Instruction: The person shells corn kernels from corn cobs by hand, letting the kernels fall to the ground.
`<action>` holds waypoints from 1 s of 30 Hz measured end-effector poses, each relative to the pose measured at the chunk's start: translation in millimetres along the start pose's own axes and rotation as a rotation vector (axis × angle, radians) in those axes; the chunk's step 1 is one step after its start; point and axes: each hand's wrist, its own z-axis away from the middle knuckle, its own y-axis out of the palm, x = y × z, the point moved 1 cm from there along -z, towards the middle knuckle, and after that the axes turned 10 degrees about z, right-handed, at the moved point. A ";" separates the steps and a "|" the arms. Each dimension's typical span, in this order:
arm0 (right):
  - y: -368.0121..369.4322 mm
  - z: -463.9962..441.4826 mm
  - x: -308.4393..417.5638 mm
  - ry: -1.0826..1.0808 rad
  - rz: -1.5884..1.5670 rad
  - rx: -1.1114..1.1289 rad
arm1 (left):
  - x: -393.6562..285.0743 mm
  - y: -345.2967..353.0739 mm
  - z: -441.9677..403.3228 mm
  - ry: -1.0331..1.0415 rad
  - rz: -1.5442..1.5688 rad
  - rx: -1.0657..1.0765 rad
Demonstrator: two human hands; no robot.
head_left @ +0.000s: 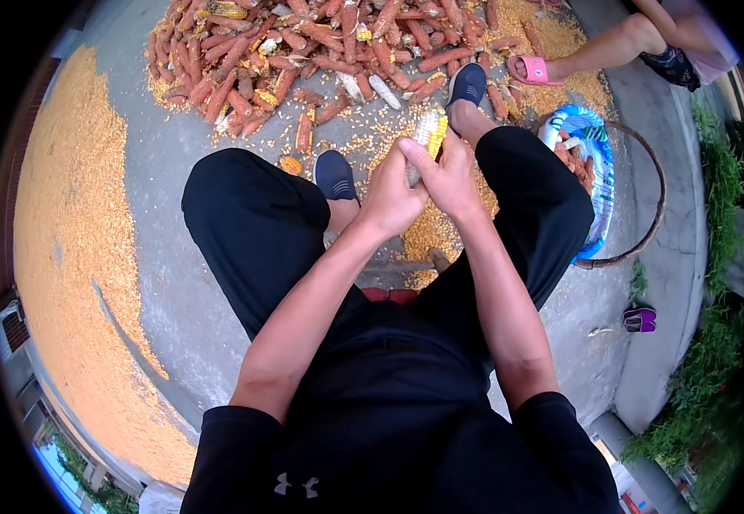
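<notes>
Between my knees, a corn cob [431, 128] points up and away from me, with yellow kernels along its right side and a paler surface on its left. My left hand [394, 194] wraps round its lower part from the left. Closed on it from the other side is my right hand [452, 177], and the two hands touch each other, thumbs lying over the cob. Fingers on the far side are hidden. Loose yellow kernels [427, 236] lie on the ground beneath my hands.
A large heap of reddish cobs [329, 47] lies beyond my feet. At right stands a basket [599, 206] with a blue-and-white lining, a tall hoop handle and cobs inside. Kernels [80, 257] spread widely at left. Another person's leg and pink sandal [533, 70] show upper right; purple shoes [640, 320] sit lower right.
</notes>
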 end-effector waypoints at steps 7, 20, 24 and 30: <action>-3.6 3.7 8.0 -0.123 0.085 0.074 | 2.0 0.8 1.0 -0.360 0.334 0.027; -9.0 1.7 5.6 -0.079 0.169 0.102 | 0.6 -1.7 4.3 -0.263 -0.020 -0.002; 2.1 3.5 4.4 0.018 0.344 -0.061 | -7.5 2.3 7.7 -0.243 -0.288 -0.074; -9.8 0.5 6.3 -0.141 0.122 -0.081 | 7.7 -5.2 3.3 -0.383 0.428 0.129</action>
